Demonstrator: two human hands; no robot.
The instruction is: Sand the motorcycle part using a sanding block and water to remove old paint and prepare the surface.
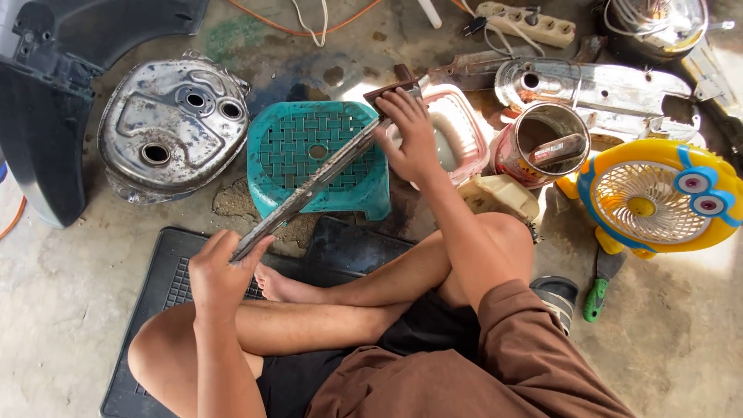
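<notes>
I sit cross-legged on a black rubber mat (155, 286). A long grey metal strip (313, 186) lies slanted across a small teal plastic stool (275, 178). My left hand (220, 275) grips the strip's near end above my knee. My right hand (412, 135) presses a dark brown flat piece (387, 90) against the strip's far end, at the stool's far right corner. Fingers of both hands are closed on what they hold.
A worn metal engine cover (170, 128) lies left of the stool. A pink-rimmed tub (464, 128), a tin can (538, 143), a chrome cover (596, 85) and a yellow toy-faced fan (658, 193) crowd the right. A green-handled tool (596, 298) and a power strip (530, 23) lie nearby.
</notes>
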